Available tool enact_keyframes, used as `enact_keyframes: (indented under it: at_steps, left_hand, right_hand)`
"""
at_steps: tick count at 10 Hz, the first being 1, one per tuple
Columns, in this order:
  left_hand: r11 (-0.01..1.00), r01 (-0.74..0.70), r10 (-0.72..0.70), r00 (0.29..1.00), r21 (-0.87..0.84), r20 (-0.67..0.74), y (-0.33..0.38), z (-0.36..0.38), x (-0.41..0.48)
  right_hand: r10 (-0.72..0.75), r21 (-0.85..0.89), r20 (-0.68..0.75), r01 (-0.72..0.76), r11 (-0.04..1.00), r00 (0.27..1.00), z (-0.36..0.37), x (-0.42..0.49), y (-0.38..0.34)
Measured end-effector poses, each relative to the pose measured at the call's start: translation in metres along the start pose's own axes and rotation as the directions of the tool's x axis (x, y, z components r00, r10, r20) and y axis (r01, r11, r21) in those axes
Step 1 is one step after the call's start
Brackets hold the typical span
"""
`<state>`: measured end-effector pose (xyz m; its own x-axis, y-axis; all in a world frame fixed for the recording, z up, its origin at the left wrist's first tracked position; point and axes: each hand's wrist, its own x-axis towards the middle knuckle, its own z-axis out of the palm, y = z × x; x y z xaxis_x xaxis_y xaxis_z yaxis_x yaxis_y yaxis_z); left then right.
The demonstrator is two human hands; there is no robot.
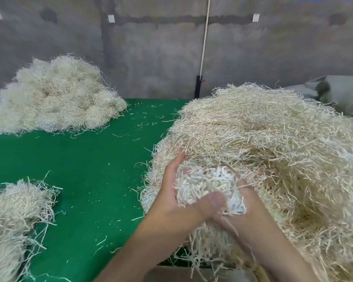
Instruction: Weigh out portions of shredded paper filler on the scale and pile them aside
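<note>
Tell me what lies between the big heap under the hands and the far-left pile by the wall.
In the head view, only the green table cover, dotted with loose strands, separates the big heap from the far-left pile.

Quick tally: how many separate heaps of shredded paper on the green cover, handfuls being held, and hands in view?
Heaps on the green cover: 3 (right heap, far-left heap, near-left heap)
Gripped handful: 1
Hands: 2 (left hand, right hand)
Total: 6
</note>
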<state>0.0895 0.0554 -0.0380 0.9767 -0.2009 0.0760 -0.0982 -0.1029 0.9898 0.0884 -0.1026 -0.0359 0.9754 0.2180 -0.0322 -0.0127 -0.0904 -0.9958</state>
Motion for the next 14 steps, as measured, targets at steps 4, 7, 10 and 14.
enact_keyframes:
  at_steps: [4,7,10,14]
  left_hand:
    - [0.939,0.164,-0.253,0.925,-0.302,-0.283,-0.037,-0.005,0.026]
    - [0.906,0.019,-0.161,0.939,-0.422,-0.303,-0.037,0.007,0.025]
    - [0.892,-0.267,0.28,0.96,0.364,0.019,-0.013,0.025,0.001]
    - [0.972,0.227,-0.226,0.974,0.064,-0.016,-0.02,0.027,0.003]
  right_hand:
    - [-0.296,-0.032,0.026,0.297,0.954,0.955,0.012,0.022,0.017]
    - [-0.039,-0.046,0.112,0.044,0.998,0.993,0.024,0.016,0.016]
    - [0.003,0.335,0.093,-0.034,0.942,0.996,0.022,0.013,0.005]
    - [-0.078,0.014,-0.216,0.083,0.996,0.973,0.032,0.027,0.021]
